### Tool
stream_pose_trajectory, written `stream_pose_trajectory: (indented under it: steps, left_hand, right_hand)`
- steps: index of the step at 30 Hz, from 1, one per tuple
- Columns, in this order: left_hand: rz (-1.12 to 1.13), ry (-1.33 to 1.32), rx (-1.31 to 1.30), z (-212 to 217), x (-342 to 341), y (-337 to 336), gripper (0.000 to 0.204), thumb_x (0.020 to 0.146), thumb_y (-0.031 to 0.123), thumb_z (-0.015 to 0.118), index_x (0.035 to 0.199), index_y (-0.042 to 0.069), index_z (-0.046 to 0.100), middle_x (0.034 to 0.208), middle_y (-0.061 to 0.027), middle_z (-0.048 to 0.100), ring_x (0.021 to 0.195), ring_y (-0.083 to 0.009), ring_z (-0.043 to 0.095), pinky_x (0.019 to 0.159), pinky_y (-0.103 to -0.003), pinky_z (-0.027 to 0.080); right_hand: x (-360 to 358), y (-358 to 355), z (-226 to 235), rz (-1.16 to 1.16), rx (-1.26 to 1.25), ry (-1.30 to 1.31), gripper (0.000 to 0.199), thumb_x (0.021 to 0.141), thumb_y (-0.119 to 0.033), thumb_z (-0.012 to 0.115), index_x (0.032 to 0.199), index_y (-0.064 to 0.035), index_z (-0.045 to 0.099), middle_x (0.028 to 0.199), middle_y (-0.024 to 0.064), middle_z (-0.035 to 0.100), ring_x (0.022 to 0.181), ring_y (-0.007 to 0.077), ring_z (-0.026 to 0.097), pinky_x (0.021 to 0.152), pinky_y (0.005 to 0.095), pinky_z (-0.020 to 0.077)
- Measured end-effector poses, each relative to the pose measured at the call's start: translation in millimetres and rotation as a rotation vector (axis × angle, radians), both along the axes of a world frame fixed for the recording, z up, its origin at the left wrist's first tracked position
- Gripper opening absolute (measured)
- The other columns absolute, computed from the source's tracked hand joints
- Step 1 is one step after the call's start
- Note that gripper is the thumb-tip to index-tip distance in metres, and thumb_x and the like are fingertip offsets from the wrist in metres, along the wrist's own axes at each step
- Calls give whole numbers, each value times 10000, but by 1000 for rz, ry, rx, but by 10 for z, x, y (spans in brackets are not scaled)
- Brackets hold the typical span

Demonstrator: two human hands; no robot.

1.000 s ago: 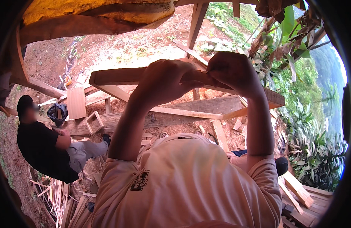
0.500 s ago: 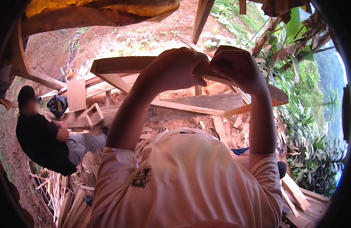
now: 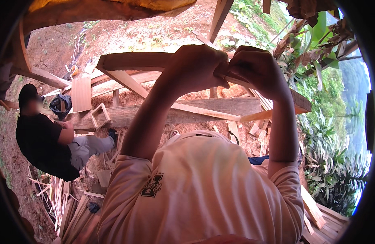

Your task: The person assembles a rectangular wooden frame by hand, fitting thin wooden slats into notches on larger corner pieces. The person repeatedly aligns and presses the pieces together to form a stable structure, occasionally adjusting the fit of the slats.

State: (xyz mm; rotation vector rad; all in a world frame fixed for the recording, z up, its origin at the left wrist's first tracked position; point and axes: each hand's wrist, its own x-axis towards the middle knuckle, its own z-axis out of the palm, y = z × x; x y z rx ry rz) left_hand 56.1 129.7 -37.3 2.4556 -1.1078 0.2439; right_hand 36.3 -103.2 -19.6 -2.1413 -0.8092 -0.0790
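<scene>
Both my arms are raised in front of me over a long wooden beam (image 3: 134, 62). My left hand (image 3: 200, 67) is closed, its thumb pointing down and right. Close beside it, my right hand (image 3: 255, 68) is bent inward with its fingers curled together. A small brown edge shows between the two hands; its kind is too dark and covered to name. Most of what the fingers hold is hidden. Below the hands, thin wooden braces (image 3: 205, 110) meet the beam at angles.
A person (image 3: 45, 134) in a dark shirt sits at the left beside a thick plank (image 3: 134, 115). On it lies a small wooden frame (image 3: 100, 116), near a black bag (image 3: 60, 105). Wood strips (image 3: 59, 199) pile up lower left. Boards (image 3: 317, 209) lie lower right; plants (image 3: 329, 162) grow beyond.
My view has shifted slightly, and my hands appear a little farther right and higher. They remain close together above the beam. The seated person's arm has moved slightly.
</scene>
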Motion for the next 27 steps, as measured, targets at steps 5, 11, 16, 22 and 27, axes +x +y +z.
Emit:
stream_pose_trajectory:
  steps: [5, 11, 16, 22, 27]
  left_hand:
    - [22, -9, -2, -45, 39, -22, 409, 754, 446, 903, 938, 118, 742, 889, -106, 758, 910, -329, 751, 815, -466, 591]
    - [25, -1, 22, 2, 32, -57, 406, 768, 441, 894, 944, 108, 742, 875, -120, 755, 913, -344, 750, 829, -474, 587]
    - [42, 15, 39, 34, 6, -71, 416, 780, 451, 882, 967, 106, 743, 887, -125, 756, 922, -347, 749, 831, -477, 584]
    - [43, 21, 45, 34, 21, -60, 451, 783, 473, 873, 1010, 107, 740, 916, -130, 761, 941, -354, 746, 837, -487, 579]
    - [42, 20, 43, 13, 27, -54, 459, 781, 480, 872, 1008, 104, 738, 921, -134, 763, 942, -356, 746, 834, -488, 579]
  right_hand:
    - [4, 4, 29, -32, -65, -3, 72, 956, -64, 712, 966, 8, 710, 869, 66, 651, 799, 143, 605, 761, 314, 497]
    - [1, 31, 5, -56, -24, 48, 90, 964, -98, 714, 979, -9, 715, 861, 64, 664, 807, 131, 613, 777, 320, 512]
    - [0, 30, 30, -71, -46, 65, 104, 960, -109, 724, 988, -8, 723, 830, 54, 673, 779, 124, 617, 751, 325, 519]
    - [-4, 58, 26, -96, 2, 113, 115, 949, -113, 737, 988, -5, 731, 806, 61, 668, 759, 129, 612, 737, 322, 514]
    - [-23, 80, 82, -98, -20, 113, 117, 948, -117, 740, 985, -5, 737, 811, 63, 673, 756, 129, 610, 732, 323, 511]
